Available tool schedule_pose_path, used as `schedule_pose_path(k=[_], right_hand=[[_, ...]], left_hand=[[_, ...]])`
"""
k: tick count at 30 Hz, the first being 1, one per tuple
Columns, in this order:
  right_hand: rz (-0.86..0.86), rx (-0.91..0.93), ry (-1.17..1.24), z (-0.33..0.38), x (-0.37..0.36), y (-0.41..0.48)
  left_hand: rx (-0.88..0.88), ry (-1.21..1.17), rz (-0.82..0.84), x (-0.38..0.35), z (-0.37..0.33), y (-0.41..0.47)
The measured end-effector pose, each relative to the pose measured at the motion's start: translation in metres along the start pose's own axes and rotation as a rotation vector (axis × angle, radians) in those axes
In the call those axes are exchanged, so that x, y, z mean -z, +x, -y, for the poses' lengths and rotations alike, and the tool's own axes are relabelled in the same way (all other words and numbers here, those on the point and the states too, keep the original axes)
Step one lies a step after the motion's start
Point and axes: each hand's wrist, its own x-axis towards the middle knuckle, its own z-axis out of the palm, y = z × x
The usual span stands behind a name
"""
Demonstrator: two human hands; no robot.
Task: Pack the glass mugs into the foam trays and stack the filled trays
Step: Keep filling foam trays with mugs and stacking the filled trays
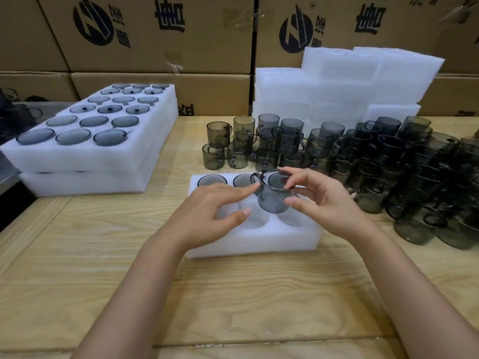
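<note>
The right hand point(324, 203) pinches a grey mug point(273, 200) above the foam tray point(259, 242), whose far pockets hold mugs point(212, 180); the left hand point(207, 216) is open beside it.

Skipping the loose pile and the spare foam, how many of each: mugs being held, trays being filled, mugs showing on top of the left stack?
Held mug: 1
Tray being filled: 1
Mugs on top of the left stack: 18
Total: 20

Left hand point(215, 211): palm down, fingers extended, index tip at mug point(273, 200). Right hand point(329, 203): thumb and fingers pinching mug.
</note>
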Motion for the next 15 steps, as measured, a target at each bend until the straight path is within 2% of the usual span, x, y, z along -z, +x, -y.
schedule_pose_path(k=[6,10,15], right_hand=[[-0.161,-0.057,-0.092,0.003,0.0,0.002],[-0.048,-0.173,0.019,0.013,0.026,-0.003],[0.063,-0.209,-0.083,0.015,0.031,-0.007]], left_hand=[[0.014,0.015,-0.011,-0.001,0.003,-0.001],[0.087,-0.03,-0.016,-0.001,0.005,-0.002],[0.118,-0.047,-0.006,-0.001,0.005,-0.001]])
